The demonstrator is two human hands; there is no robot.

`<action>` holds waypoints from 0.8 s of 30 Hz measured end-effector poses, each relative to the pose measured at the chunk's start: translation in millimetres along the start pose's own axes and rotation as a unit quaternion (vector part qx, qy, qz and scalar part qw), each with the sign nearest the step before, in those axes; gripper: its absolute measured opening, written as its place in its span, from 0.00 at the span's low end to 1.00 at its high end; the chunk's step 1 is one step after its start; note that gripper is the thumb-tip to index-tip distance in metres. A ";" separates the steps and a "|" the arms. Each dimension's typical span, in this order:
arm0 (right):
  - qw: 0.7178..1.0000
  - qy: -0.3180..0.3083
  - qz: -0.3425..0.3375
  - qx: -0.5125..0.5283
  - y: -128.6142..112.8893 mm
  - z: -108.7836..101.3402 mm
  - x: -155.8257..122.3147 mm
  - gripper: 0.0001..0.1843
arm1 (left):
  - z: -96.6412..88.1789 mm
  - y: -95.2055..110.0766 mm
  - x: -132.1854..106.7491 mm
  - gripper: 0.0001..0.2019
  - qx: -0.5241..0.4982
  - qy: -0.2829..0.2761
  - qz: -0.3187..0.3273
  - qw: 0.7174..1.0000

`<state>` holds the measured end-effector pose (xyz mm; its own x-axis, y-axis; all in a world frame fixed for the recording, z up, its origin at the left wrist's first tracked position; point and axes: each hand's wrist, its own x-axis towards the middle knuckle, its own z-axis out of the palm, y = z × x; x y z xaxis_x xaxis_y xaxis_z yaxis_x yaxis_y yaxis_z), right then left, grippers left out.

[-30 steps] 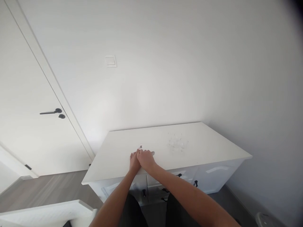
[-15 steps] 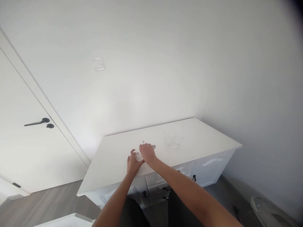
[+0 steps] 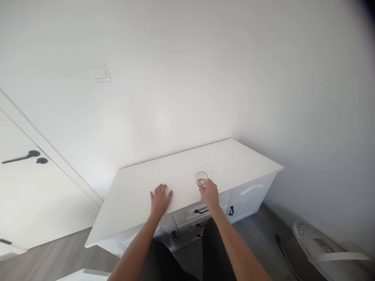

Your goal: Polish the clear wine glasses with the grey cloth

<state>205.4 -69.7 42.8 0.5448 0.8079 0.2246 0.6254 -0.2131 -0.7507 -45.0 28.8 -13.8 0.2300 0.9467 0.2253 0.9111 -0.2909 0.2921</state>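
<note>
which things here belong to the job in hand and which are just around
Part of it:
clear glass, held by the right hand
white cabinet, left hand spread at its top

Just around:
faint clear items on top, untouched, role unclear
light switch
door handle
pale floor appliance, kind unclear

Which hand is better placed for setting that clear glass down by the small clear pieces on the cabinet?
Probably the right hand: it holds the clear glass and is nearer the small clear pieces. The left hand is farther left, holding nothing visible.
</note>
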 end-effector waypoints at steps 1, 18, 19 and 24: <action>1.000 -0.015 0.011 -0.002 3.2 0.8 5.7 0.15 | -0.2 -0.1 0.3 0.25 0.003 -0.001 0.000 1.000; 0.990 0.011 0.129 -0.058 59.7 -17.1 40.2 0.22 | -3.2 2.3 1.2 0.23 0.019 -0.001 -0.008 1.000; 0.990 0.007 0.127 -0.056 61.2 -18.0 41.3 0.22 | -3.2 2.5 1.1 0.23 0.018 -0.001 -0.009 1.000; 0.990 0.010 0.130 -0.059 64.2 -14.5 44.3 0.22 | -3.1 2.5 0.3 0.22 0.020 0.006 -0.002 1.000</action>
<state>277.8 -55.6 13.6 0.7061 0.7066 0.0473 0.5231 -0.4755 -0.7073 -43.7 28.0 -10.2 0.2234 0.9459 0.2352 0.9245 -0.2821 0.2564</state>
